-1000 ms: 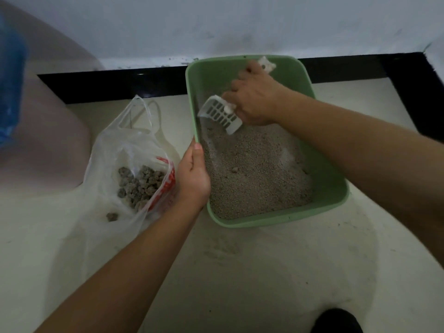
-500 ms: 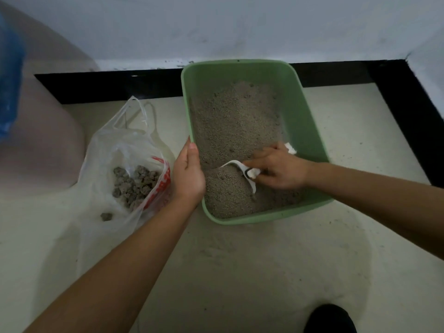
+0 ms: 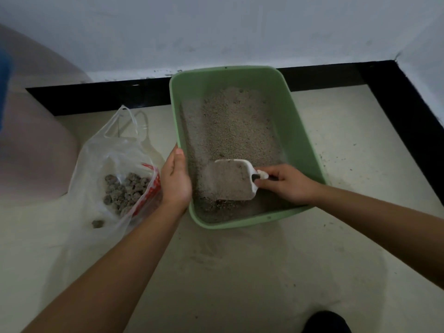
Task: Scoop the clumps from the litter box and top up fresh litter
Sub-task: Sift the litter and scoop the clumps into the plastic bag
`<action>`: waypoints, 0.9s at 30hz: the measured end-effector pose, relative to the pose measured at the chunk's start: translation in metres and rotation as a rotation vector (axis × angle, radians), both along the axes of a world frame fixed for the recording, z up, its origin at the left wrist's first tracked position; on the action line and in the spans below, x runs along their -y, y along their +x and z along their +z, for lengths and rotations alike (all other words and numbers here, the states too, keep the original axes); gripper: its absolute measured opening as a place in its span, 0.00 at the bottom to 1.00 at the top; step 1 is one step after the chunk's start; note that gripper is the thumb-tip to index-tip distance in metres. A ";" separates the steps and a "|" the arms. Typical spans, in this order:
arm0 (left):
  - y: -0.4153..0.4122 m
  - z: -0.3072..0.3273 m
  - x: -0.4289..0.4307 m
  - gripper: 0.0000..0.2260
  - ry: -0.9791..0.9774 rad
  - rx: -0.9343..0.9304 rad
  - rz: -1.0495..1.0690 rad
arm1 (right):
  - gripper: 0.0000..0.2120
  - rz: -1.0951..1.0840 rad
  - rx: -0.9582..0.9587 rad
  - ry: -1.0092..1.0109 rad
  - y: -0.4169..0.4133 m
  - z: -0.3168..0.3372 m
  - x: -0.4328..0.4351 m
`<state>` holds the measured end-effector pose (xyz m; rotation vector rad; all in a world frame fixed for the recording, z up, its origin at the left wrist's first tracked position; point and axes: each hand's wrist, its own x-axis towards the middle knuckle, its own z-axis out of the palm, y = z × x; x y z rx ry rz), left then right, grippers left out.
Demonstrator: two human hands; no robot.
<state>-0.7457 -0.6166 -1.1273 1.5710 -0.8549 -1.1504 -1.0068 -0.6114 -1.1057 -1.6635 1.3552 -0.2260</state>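
At centre frame: green rectangular plastic litter box [image 3: 300, 131]. Left hand [image 3: 175, 181] grips its left rim, presumably steadying it. Right hand [image 3: 286, 183], fingers curled round the handle, holds white plastic scoop [image 3: 230, 181], litter-laden, over the box's near end. Clear plastic bag [image 3: 115, 150] of grey clumps [image 3: 125, 191] just left, handy for dumping.

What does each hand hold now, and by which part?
The right hand grips the white scoop by its handle. The left hand holds the green litter box by its left rim.
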 end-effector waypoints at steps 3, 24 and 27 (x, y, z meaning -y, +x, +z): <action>-0.002 0.003 0.000 0.20 0.008 -0.006 0.013 | 0.10 -0.130 0.055 -0.093 -0.007 0.002 0.005; -0.002 0.001 -0.001 0.20 0.037 -0.025 0.023 | 0.14 0.159 -0.155 -0.061 0.007 0.013 -0.004; -0.004 0.002 0.000 0.20 0.037 -0.031 0.032 | 0.14 0.138 -0.122 -0.027 0.008 0.015 -0.003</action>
